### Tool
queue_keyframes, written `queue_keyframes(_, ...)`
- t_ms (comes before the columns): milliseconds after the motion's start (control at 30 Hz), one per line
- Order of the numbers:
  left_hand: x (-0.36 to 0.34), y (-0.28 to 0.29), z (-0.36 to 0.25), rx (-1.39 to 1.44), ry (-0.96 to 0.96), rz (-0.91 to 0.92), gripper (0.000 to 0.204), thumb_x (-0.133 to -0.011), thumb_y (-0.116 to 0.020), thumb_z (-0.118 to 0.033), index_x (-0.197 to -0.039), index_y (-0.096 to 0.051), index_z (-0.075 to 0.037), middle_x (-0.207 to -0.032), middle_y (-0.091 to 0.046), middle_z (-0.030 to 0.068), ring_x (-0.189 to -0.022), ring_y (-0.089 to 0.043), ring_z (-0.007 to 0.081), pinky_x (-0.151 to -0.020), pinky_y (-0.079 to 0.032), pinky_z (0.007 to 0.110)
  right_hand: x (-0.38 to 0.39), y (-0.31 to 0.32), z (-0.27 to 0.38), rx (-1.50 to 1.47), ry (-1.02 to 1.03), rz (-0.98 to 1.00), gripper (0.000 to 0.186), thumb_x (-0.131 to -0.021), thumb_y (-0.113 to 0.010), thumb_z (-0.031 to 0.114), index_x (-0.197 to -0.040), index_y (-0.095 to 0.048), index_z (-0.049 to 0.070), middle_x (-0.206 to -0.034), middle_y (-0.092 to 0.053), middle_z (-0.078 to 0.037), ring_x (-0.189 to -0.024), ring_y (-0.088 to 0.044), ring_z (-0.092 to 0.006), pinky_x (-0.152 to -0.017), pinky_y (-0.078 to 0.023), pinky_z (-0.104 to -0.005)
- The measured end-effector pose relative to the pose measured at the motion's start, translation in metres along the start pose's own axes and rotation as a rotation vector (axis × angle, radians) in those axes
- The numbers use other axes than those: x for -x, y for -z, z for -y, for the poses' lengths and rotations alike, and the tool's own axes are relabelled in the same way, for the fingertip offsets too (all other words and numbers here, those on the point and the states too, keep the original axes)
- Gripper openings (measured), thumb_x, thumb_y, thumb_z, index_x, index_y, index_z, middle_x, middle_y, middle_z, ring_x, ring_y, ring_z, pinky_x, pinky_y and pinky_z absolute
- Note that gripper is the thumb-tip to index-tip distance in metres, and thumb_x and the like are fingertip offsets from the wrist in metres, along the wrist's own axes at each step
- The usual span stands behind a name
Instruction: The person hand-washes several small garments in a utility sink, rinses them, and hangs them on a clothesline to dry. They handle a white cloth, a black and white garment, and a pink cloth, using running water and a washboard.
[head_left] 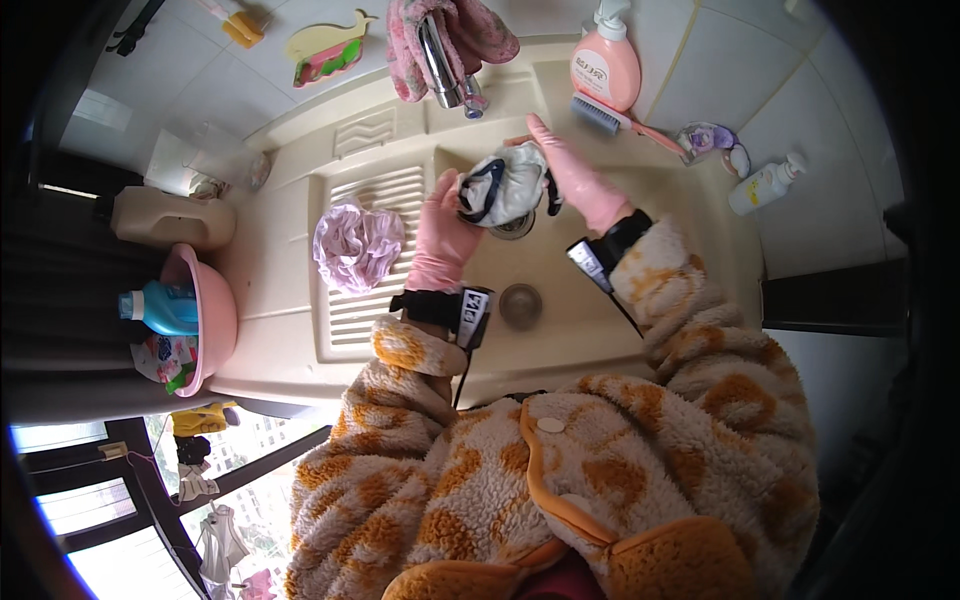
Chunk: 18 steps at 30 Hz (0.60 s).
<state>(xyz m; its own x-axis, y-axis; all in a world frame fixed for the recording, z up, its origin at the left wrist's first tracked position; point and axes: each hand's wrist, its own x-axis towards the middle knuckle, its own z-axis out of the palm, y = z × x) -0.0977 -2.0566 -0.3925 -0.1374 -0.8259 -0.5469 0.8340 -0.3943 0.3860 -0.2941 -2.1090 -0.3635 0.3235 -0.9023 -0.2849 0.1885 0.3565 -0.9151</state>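
A bunched white garment with dark navy trim (pixel 515 185) is held between my two pink-gloved hands, above the sink basin and just on my side of the tap. My left hand (pixel 445 235) grips its left side, with the fingertips partly hidden by the fabric. Against the right and far side lies my right hand (pixel 582 185), one finger reaching along the top edge and the others hidden behind the cloth. Left of my left hand, a crumpled pale lilac cloth (pixel 358 246) rests on the ribbed washboard (pixel 375 325).
A chrome tap (pixel 436 65) draped with a pink towel (pixel 405 50) stands at the back. Right of it are a pink pump bottle (pixel 606 70), a scrub brush (pixel 600 115) and a white bottle (pixel 762 188). At left sit a beige jug (pixel 170 218) and a pink basin (pixel 217 318).
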Motion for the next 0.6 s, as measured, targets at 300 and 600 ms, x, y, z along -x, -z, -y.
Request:
queue_keyframes(300,0.026,-0.020,0.017,-1.142,-0.379,0.216,0.068,-0.074,-0.074,-0.017,-0.132,-0.041,-0.006,-0.126,-0.042,0.0141,-0.112,-0.048,0.0289,-0.100,-0.037,0.035,0.036,0.016,0.041,0.005,0.186,0.235,0.044,-0.086,-0.049,0.008,-0.129,-0.049,0.001,-0.115,-0.059,-0.002,-0.095,-0.054,-0.0090,-0.083,-0.044,-0.0249)
queue_keyframes(600,0.045,-0.021,-0.023,-0.786,-0.360,0.036,0.021,-0.077,-0.070,-0.019,-0.096,-0.065,-0.009,-0.100,-0.063,0.0049,-0.087,-0.059,0.0143,-0.075,-0.047,0.028,0.053,0.033,0.055,0.403,0.151,0.231,0.040,-0.089,-0.049,0.035,-0.112,-0.063,0.005,-0.108,-0.062,-0.004,-0.097,-0.055,-0.0117,-0.087,-0.042,-0.0268)
